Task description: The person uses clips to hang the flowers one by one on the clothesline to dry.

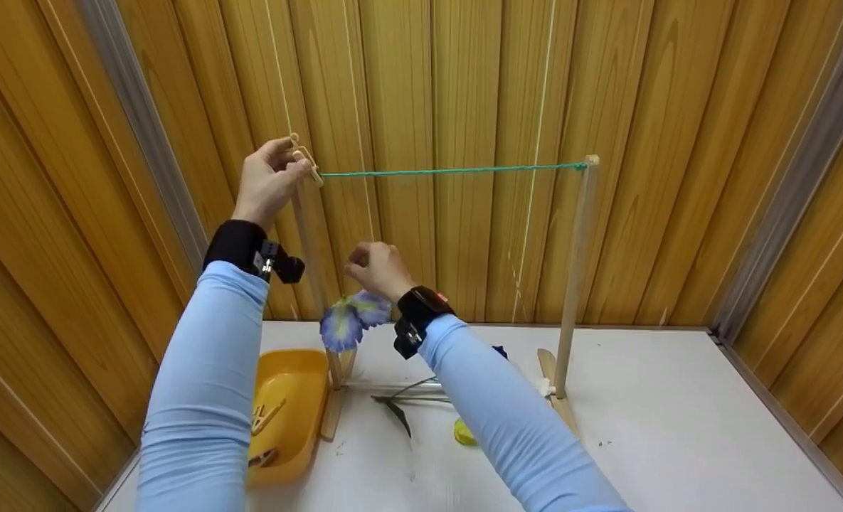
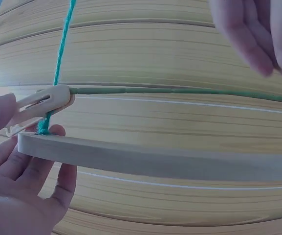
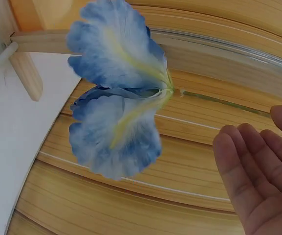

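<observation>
My left hand (image 1: 268,178) pinches a wooden clothespin (image 2: 48,100) at the left end of a green string (image 1: 449,171), close to the knot on the wooden post. The clothespin sits over the string, and the green stem (image 2: 170,91) of a flower comes out of its tip. Head down, the blue-purple artificial flower (image 3: 116,93) hangs beside the left post (image 2: 155,159). My right hand (image 1: 382,270) is just above the bloom, near the stem but apart from it, thumb and fingers separated and holding nothing.
A yellow tray (image 1: 314,398) with a few clothespins (image 1: 268,416) stands at left. Another stem with a leaf (image 1: 396,416) and a yellow object (image 1: 465,432) lie on the white table (image 1: 677,427), partly behind my right arm. The right post (image 1: 579,284) holds the string's other end.
</observation>
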Available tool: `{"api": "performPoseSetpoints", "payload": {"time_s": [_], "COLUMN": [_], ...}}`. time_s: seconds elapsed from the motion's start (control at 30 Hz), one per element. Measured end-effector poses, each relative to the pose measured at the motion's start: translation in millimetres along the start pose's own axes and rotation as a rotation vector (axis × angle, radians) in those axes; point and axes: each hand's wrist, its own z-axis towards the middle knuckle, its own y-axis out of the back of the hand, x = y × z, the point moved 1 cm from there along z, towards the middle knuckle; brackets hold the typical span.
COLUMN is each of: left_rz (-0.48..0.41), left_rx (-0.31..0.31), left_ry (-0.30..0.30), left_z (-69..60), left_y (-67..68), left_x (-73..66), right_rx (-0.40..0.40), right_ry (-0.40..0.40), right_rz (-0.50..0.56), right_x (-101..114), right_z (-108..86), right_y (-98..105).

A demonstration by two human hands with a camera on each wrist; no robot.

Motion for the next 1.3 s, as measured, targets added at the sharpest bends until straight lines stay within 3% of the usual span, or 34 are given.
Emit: {"api": "performPoseSetpoints", "payload": {"time_s": [0.2,0.4,0.6,0.77,1.03,1.3], "left_rz": [0.081,0.224,0.312,0.402,0.493,0.636], "left_rx": [0.008,-0.084,-0.156,-0.196,-0.208,-0.178], "left_ry": [-0.016,-0.062,-0.199,-0.312,-0.387,-0.448], "left_z": [-7.8,-33.4,-74.4,-114.3,-177.4,-225.9], "left_y": [-4.7,-7.9,-25.1,-45.9,-95.9,-126.5], "left_x": [2.2,13.1,26.4,32.0,42.3,63.5], "right_rx": [-0.02,-0.075,-0.113,-0.189,-0.294,-0.331], "right_ry": [0.106,0.216,0.202,0.251,0.292,0.254], "right_rz": [-0.001,0.004,-0.059,-0.173,-0.305,-0.347], "right_x": [-18.7,-38.6,-54.3,-65.9,-78.6,-85.0], "right_z": [-30.3,-72.0,-125.7,-161.5,-206.9,-235.9], "right_y": [15.0,28.0,46.2,59.8,67.6,61.7]}}
